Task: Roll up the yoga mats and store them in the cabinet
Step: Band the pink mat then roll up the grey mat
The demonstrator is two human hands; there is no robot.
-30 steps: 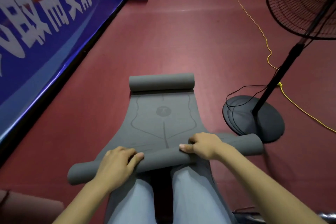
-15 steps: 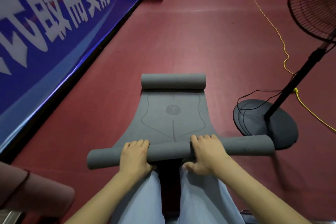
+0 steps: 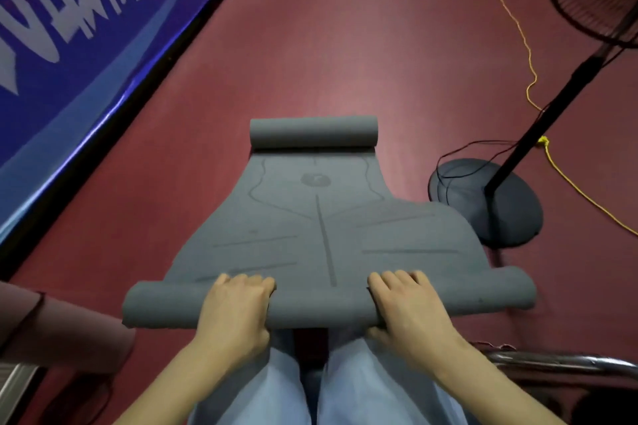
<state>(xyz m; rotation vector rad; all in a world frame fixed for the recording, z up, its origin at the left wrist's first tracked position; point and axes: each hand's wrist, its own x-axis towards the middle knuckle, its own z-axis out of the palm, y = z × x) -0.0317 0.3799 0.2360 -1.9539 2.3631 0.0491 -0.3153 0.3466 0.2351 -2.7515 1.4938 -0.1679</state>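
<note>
Both hands, left point(image 3: 234, 310) and right point(image 3: 411, 307), curl over the grey mat's point(image 3: 321, 228) near roll; white banner point(image 3: 51, 55) lettering at left is unreadable.

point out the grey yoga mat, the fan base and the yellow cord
grey yoga mat point(image 3: 321, 228): head view, flat printed middle section.
fan base point(image 3: 511, 214): head view, bare top of the round disc.
yellow cord point(image 3: 583, 193): head view, stretch beside the base.

Grey mat point(image 3: 324, 217): matt, foam-like, finely textured, faint printed lines. Red floor point(image 3: 345, 45): dull sheen, smooth. Blue banner point(image 3: 86, 45) at 10 o'clock: glossy plastic sheet. Fan base point(image 3: 500, 210) at 3 o'clock: matt black. Tube point(image 3: 559, 360) at 4 o'clock: polished metal. Trousers point(image 3: 362, 390): pale cloth.
</note>
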